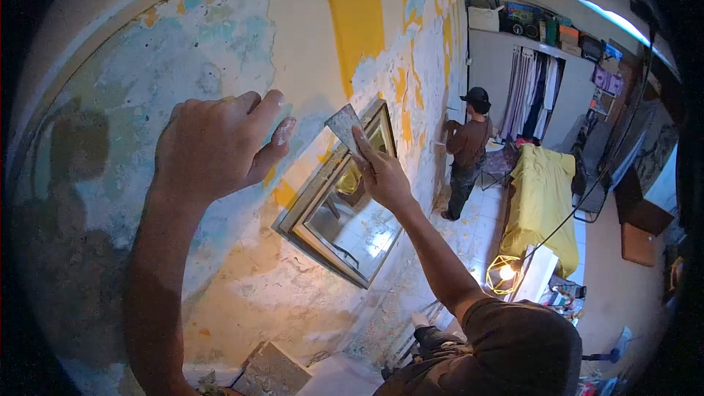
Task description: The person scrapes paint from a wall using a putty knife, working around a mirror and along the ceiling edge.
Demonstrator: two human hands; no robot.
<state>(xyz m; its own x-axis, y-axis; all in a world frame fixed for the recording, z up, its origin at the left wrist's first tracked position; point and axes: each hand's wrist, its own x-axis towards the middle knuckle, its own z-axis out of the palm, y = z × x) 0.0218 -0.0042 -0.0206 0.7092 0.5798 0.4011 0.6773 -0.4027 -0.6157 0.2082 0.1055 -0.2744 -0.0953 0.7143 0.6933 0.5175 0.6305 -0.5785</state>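
My left hand (220, 139) is raised in front of the patchy wall (308, 51), thumb and index finger apart and the other fingers curled, with nothing in it. Whitish dust or paste covers its thumb. My right hand (385, 180) grips a flat metal scraper (345, 128), its wide blade pointing up and left near the wall. Behind and below the scraper, a framed mirror (348, 220) stands tilted in view, reflecting a lit tiled floor. Peeling paint in yellow, pale blue and cream marks the wall.
Another person (469, 147) in a dark cap stands by the wall farther back. A yellow cloth (539, 198) covers a long piece of furniture. A lit caged lamp (506, 271) hangs near it on a cable. A box (271, 370) lies low at the wall.
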